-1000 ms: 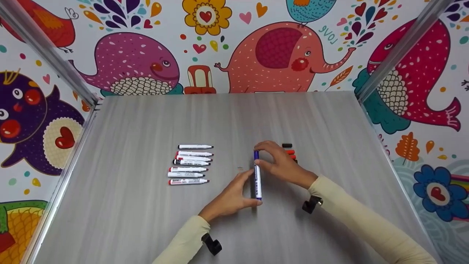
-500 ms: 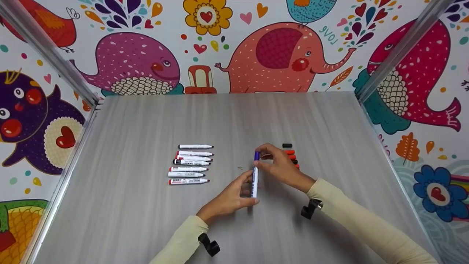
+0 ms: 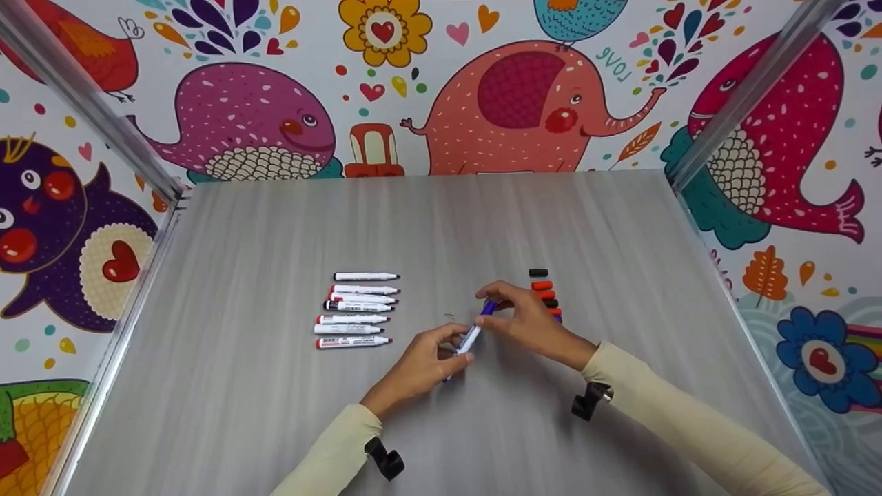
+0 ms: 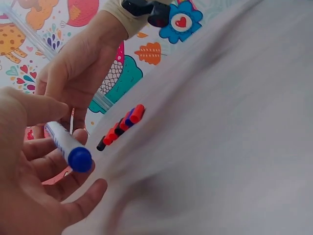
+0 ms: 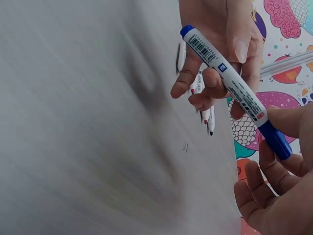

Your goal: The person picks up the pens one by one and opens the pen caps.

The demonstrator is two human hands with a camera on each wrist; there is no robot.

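Note:
A white marker (image 3: 468, 341) with a blue cap (image 5: 276, 140) is held slantwise between both hands over the table. My right hand (image 3: 530, 320) pinches the cap between thumb and fingertips, at the marker's upper right end. Lower down, my left hand (image 3: 420, 362) grips the white barrel (image 5: 234, 85), with its thumb on one side and fingers on the other. In the left wrist view the marker's blue tail end (image 4: 79, 159) pokes out from that hand. The cap still sits against the barrel.
Several uncapped white markers (image 3: 353, 329) lie in a row on the left of the grey table (image 3: 262, 413). Loose caps in red, black and blue (image 3: 542, 285) line up to the right, partly behind the right hand. Small dark marks (image 3: 450, 315) show mid-table.
The marker has turned from nearly straight up-and-down in the head view to a slant, its tail swinging left. My left hand has closed around the barrel; the right has lowered slightly with the cap.

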